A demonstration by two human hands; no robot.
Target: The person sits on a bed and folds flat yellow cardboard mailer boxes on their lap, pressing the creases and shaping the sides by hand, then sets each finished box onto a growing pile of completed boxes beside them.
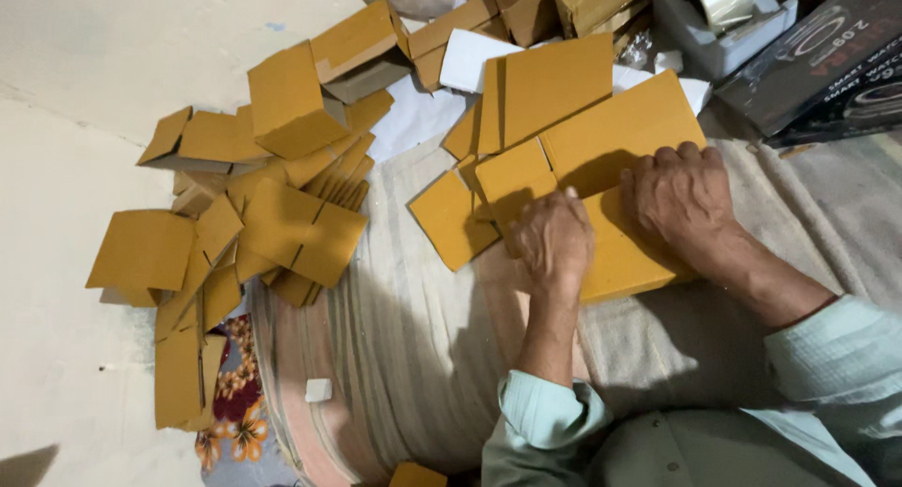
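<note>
Pressing a flat cardboard box (611,196) down on a beige blanket (423,327).

The mustard-yellow box lies unfolded, flaps spread toward the upper left. The left hand (554,238) is curled into a loose fist on its middle; the right hand (681,196) lies flat, fingers spread, grasping nothing. Both hands hide the box's central creases, and a pile of boxes (254,215) sprawls nearby on the floor.

A pale striped blanket (413,337) carries a flat yellow-brown cardboard box blank (601,139). Left of the blanket, on the cream floor (66,168), lies a heap of folded cardboard boxes (254,196). A small white block (318,390) rests on the blanket's left edge.
</note>
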